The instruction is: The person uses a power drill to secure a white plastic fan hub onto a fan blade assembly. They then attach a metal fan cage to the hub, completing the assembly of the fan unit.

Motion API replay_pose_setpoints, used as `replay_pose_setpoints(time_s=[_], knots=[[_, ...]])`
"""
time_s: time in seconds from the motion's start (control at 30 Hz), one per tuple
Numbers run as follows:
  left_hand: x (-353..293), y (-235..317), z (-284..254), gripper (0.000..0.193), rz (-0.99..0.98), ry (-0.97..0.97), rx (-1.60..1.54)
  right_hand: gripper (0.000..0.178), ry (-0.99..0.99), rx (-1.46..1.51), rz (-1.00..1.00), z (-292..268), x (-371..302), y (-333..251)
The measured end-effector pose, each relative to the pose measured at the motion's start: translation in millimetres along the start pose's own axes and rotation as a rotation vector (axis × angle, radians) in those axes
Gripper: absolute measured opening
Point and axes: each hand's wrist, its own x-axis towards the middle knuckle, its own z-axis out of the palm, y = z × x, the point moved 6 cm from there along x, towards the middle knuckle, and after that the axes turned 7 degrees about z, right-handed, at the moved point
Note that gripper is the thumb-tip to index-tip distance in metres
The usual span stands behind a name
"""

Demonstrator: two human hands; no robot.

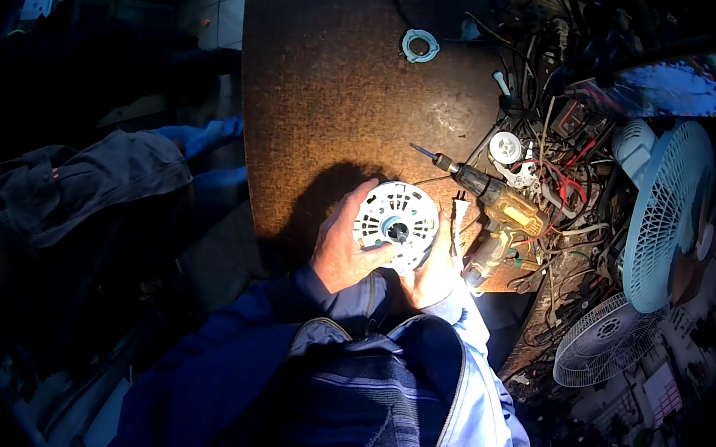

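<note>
White and slotted: in the head view, a round housing (pixel 393 212), held directly between left grip (pixel 340 248) and right grip (pixel 433 276), touching both. Clasped along its left rim by the left grip, with fingers at the outer edge and thumb laid over the lower face, tip close to the hub. Clasped also by the right grip, along the right and lower right rim.

Turned face-up toward the camera, central opening included. About equally long every way across the disc; aligned through the hub roughly along the line of sight, with any slight tilt hard to judge.

Just right of the right grip, a white plug (pixel 461 209), prongs pointing away from the wearer. Farther right, a yellow and black drill (pixel 508 208), lying with bit aimed up and left, beyond the grips. Well ahead of both, on the brown table (pixel 320 82), a pale blue ring (pixel 420 47). Well off to the right, past a cable tangle, a pale blue fan grille (pixel 658 226).

Hidden: the underside of the housing, part of its rim behind fingers and thumb. Hard to make out: the dark shape inside the hub, and the glare-washed right sleeve (pixel 471 321).
</note>
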Motion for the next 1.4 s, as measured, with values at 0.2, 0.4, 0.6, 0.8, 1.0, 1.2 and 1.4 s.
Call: replay_pose_setpoints(time_s=[0.2, 0.4, 0.6, 0.8, 1.0, 1.2, 1.4], knots=[[4.4, -0.1, -2.0, 0.096, 0.113, -0.019, 0.131, 0.104, 0.001, -0.002, 0.026, 6.0, -2.6, 5.9], [1.9, -2.5, -2.8, 0.096, 0.051, -0.012, 0.105, 0.103, -0.034, -0.045, 0.053, 9.1, -0.7, 5.7], [5.7, 2.5, -0.1, 0.095, 0.065, -0.028, 0.163, 0.110, -0.066, -0.001, 0.116, 6.0, -2.5, 8.1], [3.5, 0.9, -1.8, 0.097, 0.034, -0.033, 0.138, 0.111, -0.139, -0.079, 0.124, -6.2, -4.4, 14.7], [2.5, 0.8, -2.7, 0.098, 0.030, -0.049, 0.107, 0.060, -0.050, 0.001, 0.141, -69.8, 31.0, 19.3], [3.8, 2.3, -5.1, 0.099, 0.058, -0.044, 0.126, 0.034, 0.162, -0.259, 0.133, -78.9, 92.0, 21.2], [4.1, 5.9, -7.5, 0.095, 0.069, -0.071, 0.143, 0.023, 0.092, -0.085, 0.123, -35.1, 158.4, 37.7]])
